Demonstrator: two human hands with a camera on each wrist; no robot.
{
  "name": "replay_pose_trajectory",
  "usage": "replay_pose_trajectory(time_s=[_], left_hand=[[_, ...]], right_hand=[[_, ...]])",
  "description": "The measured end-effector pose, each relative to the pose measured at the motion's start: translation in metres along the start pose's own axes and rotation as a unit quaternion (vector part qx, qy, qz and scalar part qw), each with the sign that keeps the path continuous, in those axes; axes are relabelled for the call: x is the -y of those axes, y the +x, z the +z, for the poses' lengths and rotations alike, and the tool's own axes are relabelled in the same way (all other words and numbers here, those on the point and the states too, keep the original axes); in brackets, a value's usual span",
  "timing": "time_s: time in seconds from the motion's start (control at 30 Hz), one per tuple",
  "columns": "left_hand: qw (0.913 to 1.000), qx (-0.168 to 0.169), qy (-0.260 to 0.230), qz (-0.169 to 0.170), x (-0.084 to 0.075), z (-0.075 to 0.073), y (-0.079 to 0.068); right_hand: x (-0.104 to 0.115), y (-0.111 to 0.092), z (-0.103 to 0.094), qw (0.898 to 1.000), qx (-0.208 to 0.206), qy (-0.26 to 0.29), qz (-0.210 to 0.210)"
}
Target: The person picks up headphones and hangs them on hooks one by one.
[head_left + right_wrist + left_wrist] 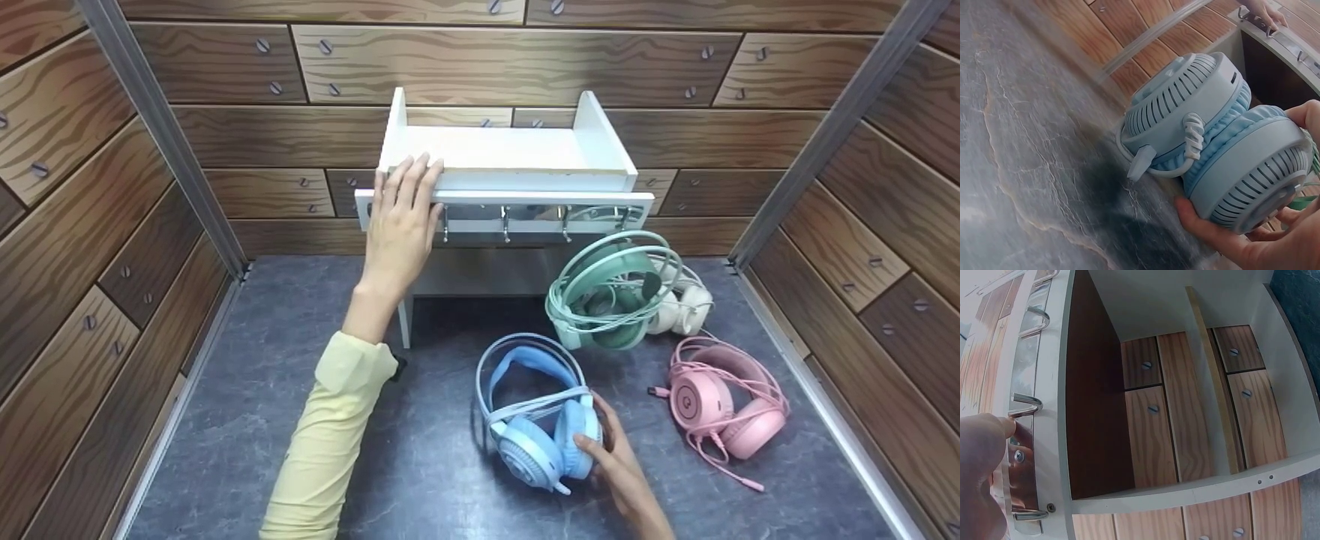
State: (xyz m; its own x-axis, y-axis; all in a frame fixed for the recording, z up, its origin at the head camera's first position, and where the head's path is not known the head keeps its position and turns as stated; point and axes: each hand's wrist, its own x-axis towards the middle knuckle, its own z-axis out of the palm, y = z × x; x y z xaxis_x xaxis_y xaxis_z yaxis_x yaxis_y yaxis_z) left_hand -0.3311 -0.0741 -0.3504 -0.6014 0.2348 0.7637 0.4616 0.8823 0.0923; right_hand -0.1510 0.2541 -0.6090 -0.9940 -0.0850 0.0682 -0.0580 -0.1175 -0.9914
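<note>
My left hand (pixel 401 229) rests on the front of a white shelf (pixel 517 180), its fingers laid straight over the upper edge. In the left wrist view the thumb (pixel 1002 424) lies beside a metal hook (pixel 1026 404) on the shelf's rail. My right hand (pixel 619 469) grips one earcup of a blue headset (pixel 529 442), thumb on one side and fingers round the other. Its cable is looped across the headband. In the right wrist view both blue earcups (pixel 1252 169) face each other, above the dark surface.
A green headset (pixel 607 292) with wound cable is at the rack's right end; whether it hangs on a hook is unclear. Behind it is a white headset (pixel 686 307). A pink headset (pixel 739 412) lies on the dark floor (pixel 232 427) at right. Wood-patterned walls (pixel 90 247) surround everything.
</note>
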Motion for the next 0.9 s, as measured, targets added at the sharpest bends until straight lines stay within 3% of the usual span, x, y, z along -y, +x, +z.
replay_pose_trajectory(time_s=[0.4, 0.7, 0.9], left_hand=[[1.0, 0.003, 0.001, -0.003, 0.0, -0.001, 0.0], [0.9999, 0.002, 0.011, 0.002, 0.0, 0.0, 0.0], [0.9999, 0.0, 0.017, 0.003, 0.0, 0.0, 0.0]], right_hand=[[0.035, -0.007, 0.027, 0.997, -0.044, -0.066, 0.017], [0.039, -0.008, 0.03, 0.993, -0.022, -0.106, -0.043], [0.041, -0.009, 0.034, 0.99, -0.03, -0.125, -0.064]])
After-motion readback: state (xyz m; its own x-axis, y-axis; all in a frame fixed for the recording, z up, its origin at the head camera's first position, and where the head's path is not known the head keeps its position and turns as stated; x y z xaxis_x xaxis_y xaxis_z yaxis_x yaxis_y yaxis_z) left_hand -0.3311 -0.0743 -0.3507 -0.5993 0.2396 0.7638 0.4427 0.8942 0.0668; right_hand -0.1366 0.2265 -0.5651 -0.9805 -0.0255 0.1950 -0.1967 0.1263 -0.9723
